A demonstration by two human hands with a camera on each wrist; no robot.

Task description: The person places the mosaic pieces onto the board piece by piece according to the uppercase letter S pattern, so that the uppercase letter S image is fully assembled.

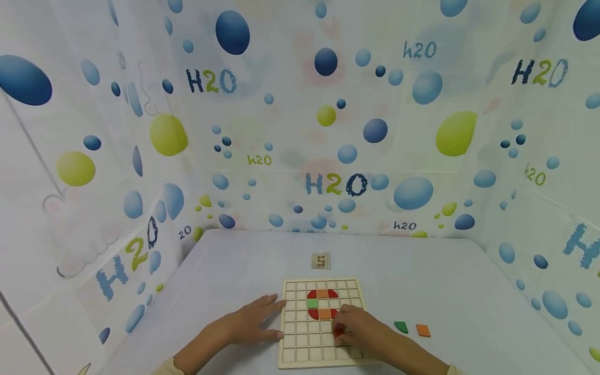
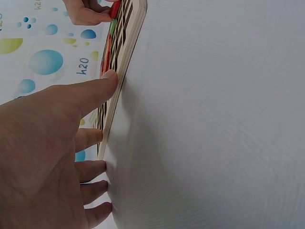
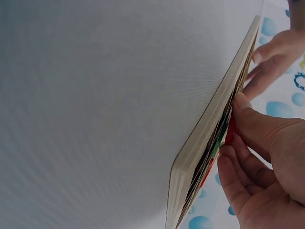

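A wooden grid board (image 1: 295, 359) lies on the white table. Red rounded tiles, orange squares and a green square (image 1: 312, 303) sit in its upper middle cells. My left hand (image 1: 248, 320) has its fingers spread, with thumb and fingertips touching the board's left edge. Over the board's right half, my right hand (image 1: 363, 330) pinches a red tile (image 3: 231, 130) between thumb and fingers. That tile appears tilted up from the grid, and the fingers cover part of it and the cells around it.
To the right of the board lie a loose green rounded tile (image 1: 401, 327) and an orange square tile (image 1: 423, 330). Behind the board is a small card (image 1: 321, 261) bearing a brown figure like an S or 5. A curtain (image 1: 281, 130) printed with bubbles surrounds the table.
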